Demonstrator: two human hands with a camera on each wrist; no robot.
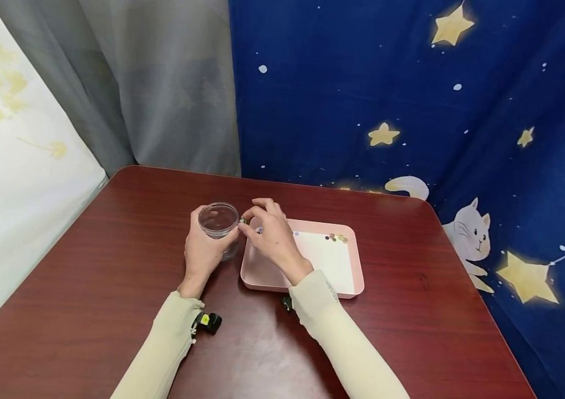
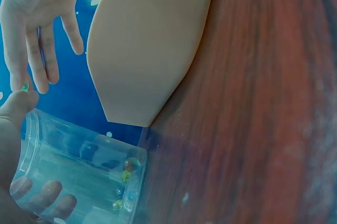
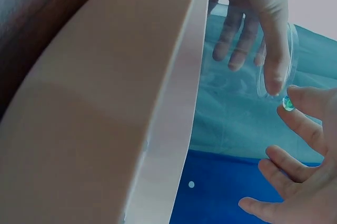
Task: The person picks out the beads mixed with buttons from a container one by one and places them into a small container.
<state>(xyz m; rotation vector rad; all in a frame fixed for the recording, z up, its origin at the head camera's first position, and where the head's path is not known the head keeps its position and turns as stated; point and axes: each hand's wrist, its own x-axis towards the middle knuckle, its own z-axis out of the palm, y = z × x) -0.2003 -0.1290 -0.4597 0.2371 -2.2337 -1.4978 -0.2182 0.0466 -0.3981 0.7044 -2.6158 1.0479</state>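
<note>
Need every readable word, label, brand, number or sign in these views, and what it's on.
No text is legible.
Right sleeve: small letter-like marks near the cuff, too small to read.
Left wrist device: yellow patch, any marking too small to read.
Clear jar: no label or text seen.
Pink tray: none seen.
Blue curtain: printed stars and a cat, no words seen.

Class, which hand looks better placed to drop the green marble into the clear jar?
Probably the right hand: it pinches the green marble near the rim of the clear jar, while the left hand is occupied gripping that jar.
</note>
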